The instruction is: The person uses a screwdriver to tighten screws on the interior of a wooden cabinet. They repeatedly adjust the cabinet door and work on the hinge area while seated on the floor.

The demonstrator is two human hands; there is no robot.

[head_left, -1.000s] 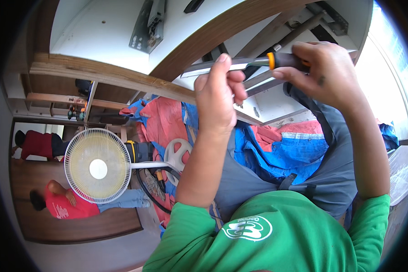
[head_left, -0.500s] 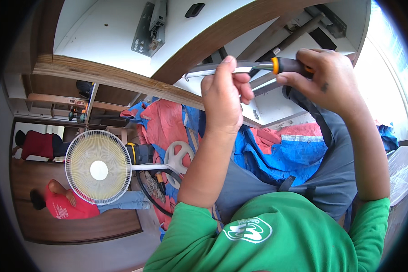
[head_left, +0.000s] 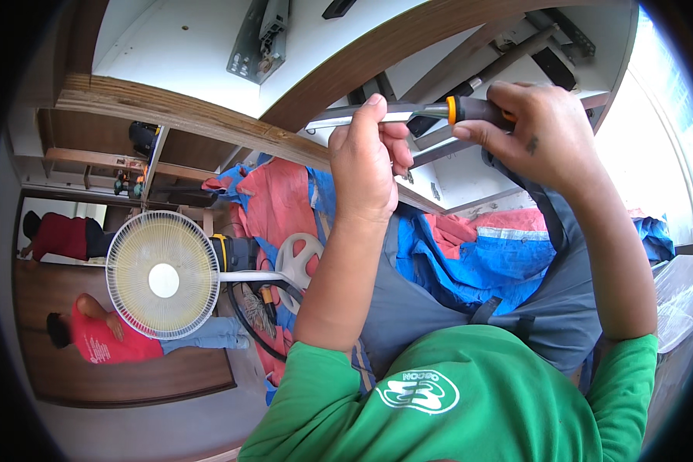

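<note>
My right hand point(head_left: 543, 131) wraps round the dark handle of a long flat-bladed hand tool point(head_left: 408, 115), which looks like a file or a chisel. An orange collar rings the handle where it meets the shank. Farther along the blade, my left hand point(head_left: 366, 162) has its thumb on one side and curled fingers on the other. The bright blade points left, in front of the dark brown curved edge point(head_left: 308, 96) of a white cabinet. Whether the blade touches that edge, I cannot tell.
A metal bracket point(head_left: 260, 46) is fixed inside the white cabinet panel point(head_left: 162, 54). Red and blue tarpaulin point(head_left: 485, 258) lies below my arms. At left stand a white fan point(head_left: 162, 275), a person in a red shirt point(head_left: 115, 335) and another in dark red point(head_left: 58, 229).
Both hands and the tool have shifted slightly left together. The grip on the handle and blade looks the same.
</note>
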